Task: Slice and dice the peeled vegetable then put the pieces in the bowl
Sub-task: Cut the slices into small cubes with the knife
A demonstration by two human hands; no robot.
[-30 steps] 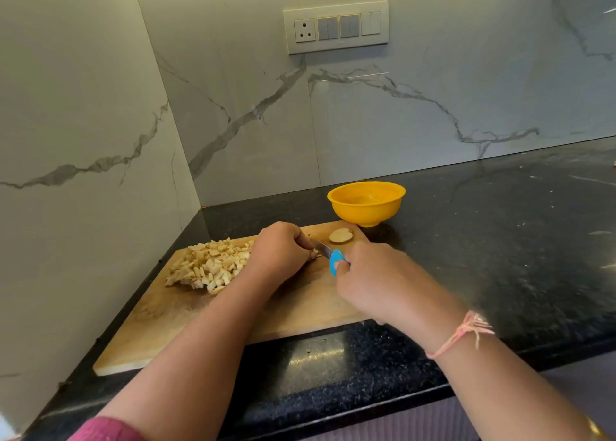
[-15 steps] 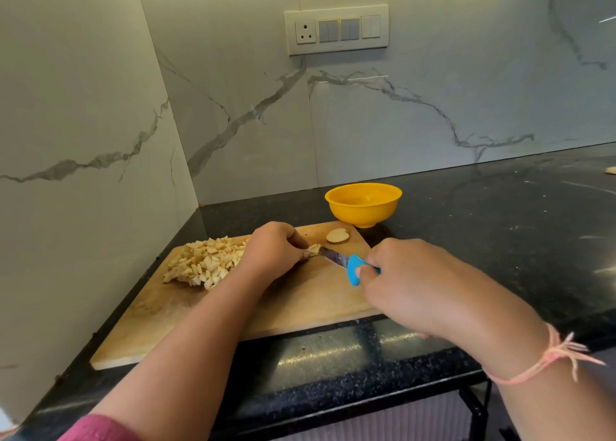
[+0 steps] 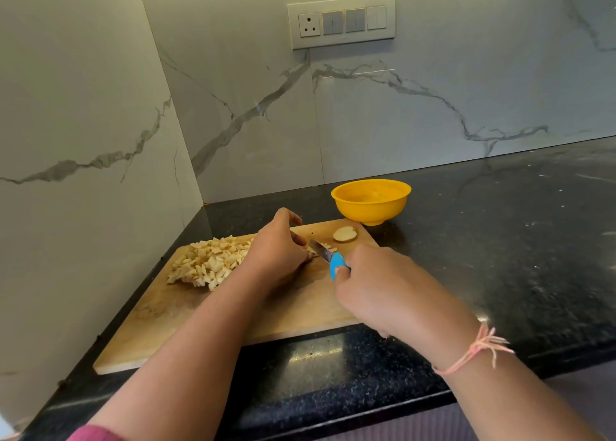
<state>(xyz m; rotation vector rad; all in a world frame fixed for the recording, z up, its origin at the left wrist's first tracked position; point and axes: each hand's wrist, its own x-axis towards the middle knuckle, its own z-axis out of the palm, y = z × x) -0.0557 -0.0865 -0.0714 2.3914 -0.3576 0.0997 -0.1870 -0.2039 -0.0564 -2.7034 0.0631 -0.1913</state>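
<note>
Vegetable strips (image 3: 328, 248) lay mid cutting board (image 3: 293, 310), long axis toward its right end, held under curled fingers of left hand (image 3: 276, 252). Right hand (image 3: 376, 287) gripped knife (image 3: 328, 259), blade across strips. Diced pile (image 3: 208, 262): board's left. Round slice (image 3: 345, 233): far-right corner; bowl (image 3: 371, 207) just beyond.

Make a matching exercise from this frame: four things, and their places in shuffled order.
Things:
1. bowl
2. diced pile
3. round slice
4. knife

Places:
A. in the right hand
B. left part of the board
C. on the counter, past the board
D. far right corner of the board

Pairs: 1-C, 2-B, 3-D, 4-A
</note>
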